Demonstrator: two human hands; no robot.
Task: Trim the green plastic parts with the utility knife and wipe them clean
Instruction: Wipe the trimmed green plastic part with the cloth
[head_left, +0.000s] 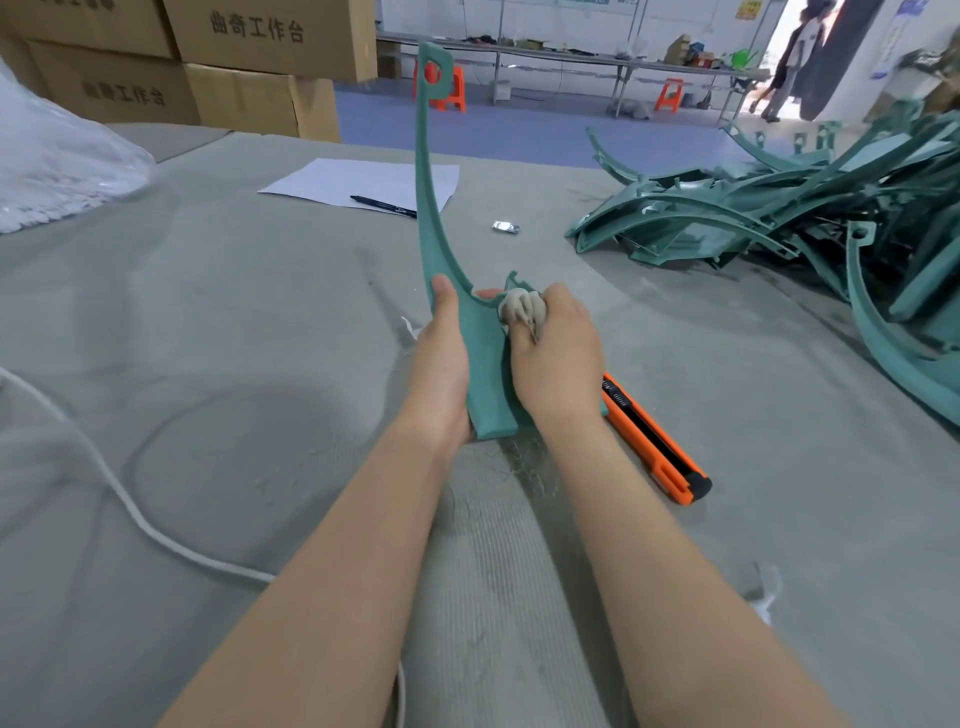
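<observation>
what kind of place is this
Probably a factory finishing area: a pile of green plastic parts on the padded work table, stacked cardboard cartons behind it, and long benches across the floor.

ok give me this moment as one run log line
step: wiping | left hand: holds green plastic part upright | right hand: presses cloth against it | utility knife: lying near right hand, unheld

Bare left forearm (332, 561), bare right forearm (665, 561), bare wrists, bare left hand (441, 364), bare right hand (558, 358)

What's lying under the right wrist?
The orange utility knife, lying beside the green part. Its far end is hidden by the right hand, which grips a rag.
</observation>
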